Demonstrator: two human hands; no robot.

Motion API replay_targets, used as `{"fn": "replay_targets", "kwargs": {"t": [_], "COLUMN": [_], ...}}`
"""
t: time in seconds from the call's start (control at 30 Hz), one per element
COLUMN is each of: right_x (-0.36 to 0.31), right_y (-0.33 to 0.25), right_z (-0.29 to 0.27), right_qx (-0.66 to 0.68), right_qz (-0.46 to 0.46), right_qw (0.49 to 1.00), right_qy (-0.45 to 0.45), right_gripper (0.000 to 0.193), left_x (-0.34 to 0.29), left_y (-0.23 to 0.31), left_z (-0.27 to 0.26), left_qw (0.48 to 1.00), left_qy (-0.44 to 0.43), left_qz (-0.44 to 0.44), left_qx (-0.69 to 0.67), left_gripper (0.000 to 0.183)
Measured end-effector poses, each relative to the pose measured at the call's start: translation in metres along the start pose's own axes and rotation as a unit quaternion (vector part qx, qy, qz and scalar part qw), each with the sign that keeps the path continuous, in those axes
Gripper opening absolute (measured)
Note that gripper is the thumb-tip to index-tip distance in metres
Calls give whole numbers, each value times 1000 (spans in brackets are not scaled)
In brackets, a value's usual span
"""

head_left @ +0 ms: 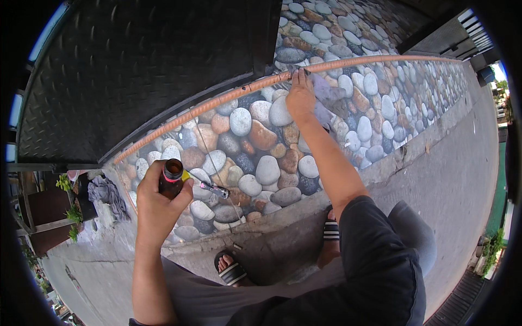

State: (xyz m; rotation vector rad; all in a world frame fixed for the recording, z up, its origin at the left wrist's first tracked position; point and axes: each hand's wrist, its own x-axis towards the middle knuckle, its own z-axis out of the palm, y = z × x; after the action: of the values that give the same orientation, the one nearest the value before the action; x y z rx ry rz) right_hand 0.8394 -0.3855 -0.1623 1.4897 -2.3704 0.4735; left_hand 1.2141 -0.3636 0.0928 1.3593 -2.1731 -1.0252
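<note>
My left hand point(155, 198) is wrapped round a small brown bottle point(173, 179), whose uncapped mouth faces up. A bit of yellow shows beside the bottle. My right arm reaches forward, and my right hand point(300, 98) presses a grey cloth point(326, 95) onto the orange-brown edge trim point(217, 100). The cloth hangs down from the fingers over the pebble-patterned tiles point(266, 171). Just right of the bottle, a small tool with a dark metal end point(217, 191) lies on the tiles; its kind is unclear.
A black textured metal panel point(141, 70) stands beyond the trim at the left. My sandalled feet point(231, 266) are on the concrete point(451, 179) below the tiles. At the far left lie a crumpled grey cloth point(106, 193) and green plants point(73, 214).
</note>
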Motion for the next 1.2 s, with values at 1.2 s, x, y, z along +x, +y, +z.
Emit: {"fn": "replay_targets", "kwargs": {"t": [1.2], "right_x": [-59], "right_y": [-177], "right_z": [-19], "right_qx": [186], "right_qz": [-159], "right_qw": [966], "right_qy": [-85], "right_gripper": [43], "left_x": [-30], "left_y": [7], "left_z": [-56], "left_qw": [981], "left_qy": [97], "left_qz": [26], "left_qx": [-169], "left_gripper": [27]}}
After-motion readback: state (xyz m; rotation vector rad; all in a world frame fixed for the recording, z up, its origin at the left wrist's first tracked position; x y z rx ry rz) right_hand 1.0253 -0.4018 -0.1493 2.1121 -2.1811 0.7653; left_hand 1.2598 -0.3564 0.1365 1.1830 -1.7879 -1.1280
